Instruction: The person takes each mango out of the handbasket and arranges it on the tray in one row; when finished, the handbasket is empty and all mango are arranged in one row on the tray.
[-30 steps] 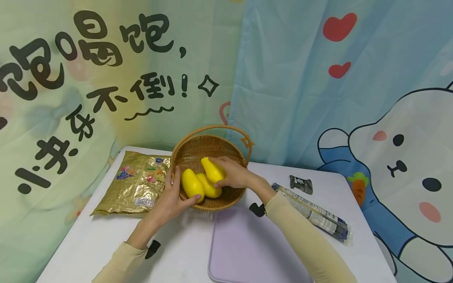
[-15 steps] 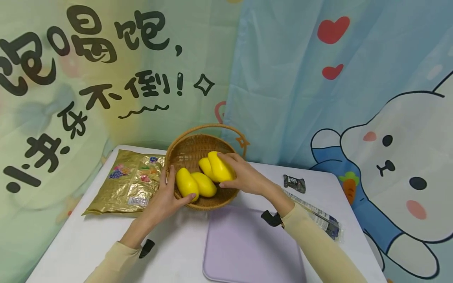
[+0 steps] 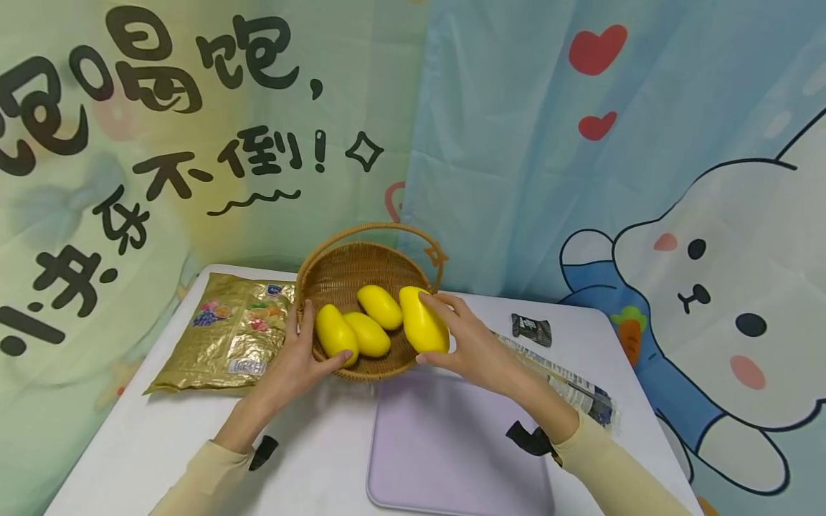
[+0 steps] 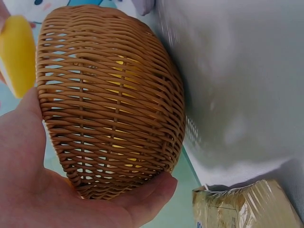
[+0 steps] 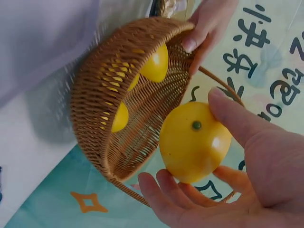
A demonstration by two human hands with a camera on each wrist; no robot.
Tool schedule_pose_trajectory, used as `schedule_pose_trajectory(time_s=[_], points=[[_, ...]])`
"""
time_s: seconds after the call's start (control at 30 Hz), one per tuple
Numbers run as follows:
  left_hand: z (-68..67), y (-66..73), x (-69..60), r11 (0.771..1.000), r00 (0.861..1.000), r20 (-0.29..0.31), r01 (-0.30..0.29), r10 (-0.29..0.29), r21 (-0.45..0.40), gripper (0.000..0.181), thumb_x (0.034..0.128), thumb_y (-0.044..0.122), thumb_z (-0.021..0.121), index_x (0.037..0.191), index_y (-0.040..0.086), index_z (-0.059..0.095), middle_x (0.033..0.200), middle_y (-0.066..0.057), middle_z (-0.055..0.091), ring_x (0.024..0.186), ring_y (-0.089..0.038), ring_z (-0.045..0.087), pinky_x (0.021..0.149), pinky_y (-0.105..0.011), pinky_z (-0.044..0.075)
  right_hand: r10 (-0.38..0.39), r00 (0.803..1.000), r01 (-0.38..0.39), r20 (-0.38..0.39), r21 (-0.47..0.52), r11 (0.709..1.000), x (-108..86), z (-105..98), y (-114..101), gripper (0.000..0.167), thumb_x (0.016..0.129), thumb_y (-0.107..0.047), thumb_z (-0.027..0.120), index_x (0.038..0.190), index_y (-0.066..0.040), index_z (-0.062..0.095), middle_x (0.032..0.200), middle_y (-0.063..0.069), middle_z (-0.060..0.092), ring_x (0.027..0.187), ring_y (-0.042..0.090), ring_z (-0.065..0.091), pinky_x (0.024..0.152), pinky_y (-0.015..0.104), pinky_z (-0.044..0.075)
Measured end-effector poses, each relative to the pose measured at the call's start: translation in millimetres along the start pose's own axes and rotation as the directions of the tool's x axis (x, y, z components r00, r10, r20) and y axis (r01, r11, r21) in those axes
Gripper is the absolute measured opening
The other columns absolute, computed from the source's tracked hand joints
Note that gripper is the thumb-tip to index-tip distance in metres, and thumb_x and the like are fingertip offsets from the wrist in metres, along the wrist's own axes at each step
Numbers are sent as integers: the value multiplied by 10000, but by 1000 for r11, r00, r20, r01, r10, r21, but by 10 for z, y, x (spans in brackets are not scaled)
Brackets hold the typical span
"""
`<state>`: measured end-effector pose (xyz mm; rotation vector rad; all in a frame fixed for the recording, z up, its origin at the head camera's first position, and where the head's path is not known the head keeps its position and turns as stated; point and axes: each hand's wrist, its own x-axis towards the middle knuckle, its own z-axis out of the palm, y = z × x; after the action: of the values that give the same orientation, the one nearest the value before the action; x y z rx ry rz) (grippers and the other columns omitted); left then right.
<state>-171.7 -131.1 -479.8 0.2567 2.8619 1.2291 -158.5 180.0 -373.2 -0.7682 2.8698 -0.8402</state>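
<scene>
The right hand [image 3: 479, 350] draws its gripped mango [image 3: 422, 322] rightward, leaving three mangoes [image 3: 379, 308] in the wicker basket [image 3: 335, 276] that the left hand [image 3: 298, 360] grips.

Behind the white bench [image 3: 323, 451] hang a green curtain [image 3: 351, 72] with black lettering [image 3: 266, 152] and a blue curtain [image 3: 490, 158] with a cartoon rabbit [image 3: 723, 315].

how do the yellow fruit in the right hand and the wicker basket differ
The yellow fruit is smooth and bright; the wicker basket is woven and brown. The fruit is small and rounded; the basket is larger and hollow. The right hand holds the fruit; the left hand holds the basket. Both are hand-held.
</scene>
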Motion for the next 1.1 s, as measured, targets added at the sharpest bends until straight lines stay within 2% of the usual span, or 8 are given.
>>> schedule_pose_trajectory(time_s=[0.2, 0.33, 0.5, 0.57, 0.73, 0.87, 0.97, 1.1], points=[[-29, 11, 6, 1000, 1000, 0, -2, 2, -3, 1212, 873, 609, 716, 1630, 56, -53, 1658, -291, -123, 993, -473, 678, 638, -348, 561, 89, 995, -88, -34, 29, 996, -293, -9, 8, 922, 866, -380, 815, 1613, -281, 285, 1590, 84, 336, 1296, 283, 540, 1012, 507, 508], [-36, 22, 12, 1000, 1000, -7, -7, 7, 0, 1209, 874, 596, 723, 1629, 44, -42, 1658, -294, -114, 1029, -500, 664, 662, -381, 576, 135, 989, -133, -61, 41, 990, -439, 21, 34, 922, 852, -386, 828, 1603, -267, 306, 1567, 94, 369, 1271, 262, 554, 1001, 458, 525], [-22, -9, -9, 1000, 1000, -13, 6, -5, 11, 1214, 873, 611, 715, 1626, 31, -41, 1653, -308, -108, 1079, -533, 638, 721, -438, 589, 192, 977, -186, -93, 69, 980, -580, 170, 84, 940, 825, -431, 841, 1595, -271, 325, 1514, 88, 427, 1238, 229, 562, 983, 409, 539], [-25, -18, -21, 1000, 1000, -13, 14, -14, 17, 1217, 872, 618, 711, 1626, 32, -44, 1650, -318, -106, 1079, -529, 640, 721, -429, 589, 229, 970, -221, -85, 101, 970, -628, 238, 82, 949, 818, -453, 840, 1596, -288, 321, 1510, 72, 425, 1246, 227, 564, 995, 416, 536], [-41, -25, -18, 1000, 1000, -12, 16, -16, 14, 1214, 874, 616, 710, 1628, 47, -53, 1647, -324, -113, 962, -460, 682, 634, -359, 564, 308, 950, -298, -39, 169, 940, -716, 427, 29, 954, 797, -469, 852, 1587, -302, 343, 1484, 24, 444, 1226, 222, 596, 1023, 439, 519], [-41, -14, -8, 1000, 1000, -6, 13, -13, 13, 1217, 873, 621, 709, 1628, 46, -54, 1650, -316, -116, 917, -427, 692, 617, -341, 554, 322, 947, -317, 0, 175, 932, -767, 600, -10, 940, 794, -437, 864, 1577, -252, 378, 1422, 33, 490, 1138, 190, 591, 984, 447, 519], [-28, -4, -10, 1000, 1000, 7, 11, -11, 5, 1222, 869, 624, 711, 1628, 49, -55, 1653, -306, -126, 901, -408, 697, 609, -325, 547, 323, 946, -325, 34, 143, 935, -801, 711, -32, 946, 788, -486, 852, 1569, -212, 394, 1397, 68, 505, 1095, 171, 565, 950, 441, 510], [-15, -2, -11, 1000, 1000, 4, -3, 3, -3, 1222, 867, 615, 720, 1628, 43, -47, 1652, -306, -128, 940, -433, 693, 627, -333, 557, 323, 944, -330, 72, 140, 933, -821, 830, -74, 955, 790, -527, 835, 1559, -161, 402, 1384, 139, 502, 1133, 222, 569, 978, 490, 501]])
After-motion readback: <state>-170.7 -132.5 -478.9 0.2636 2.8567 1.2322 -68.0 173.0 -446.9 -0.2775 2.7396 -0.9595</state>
